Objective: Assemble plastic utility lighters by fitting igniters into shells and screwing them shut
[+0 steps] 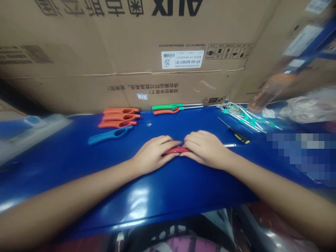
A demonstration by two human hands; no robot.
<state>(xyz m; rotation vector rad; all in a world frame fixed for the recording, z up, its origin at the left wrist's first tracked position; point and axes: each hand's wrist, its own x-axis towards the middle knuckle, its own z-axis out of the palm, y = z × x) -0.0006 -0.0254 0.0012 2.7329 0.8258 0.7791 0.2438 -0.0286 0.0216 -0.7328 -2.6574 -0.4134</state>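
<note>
Both hands meet over the middle of the blue table, closed on one red lighter with a long metal tube that sticks out past the right wrist. My left hand grips the lighter's left end, fingers on top and thumb below. Around its other end is my right hand, which hides much of it. Beyond the hands lie a green lighter and an orange lighter, both with metal tubes. A few tiny white pieces rest on the table past my left hand.
Orange handle shells and a blue handle shell lie at the left. On the right are a yellow-black screwdriver and a pile of metal tubes with teal parts. A large cardboard box stands behind the table.
</note>
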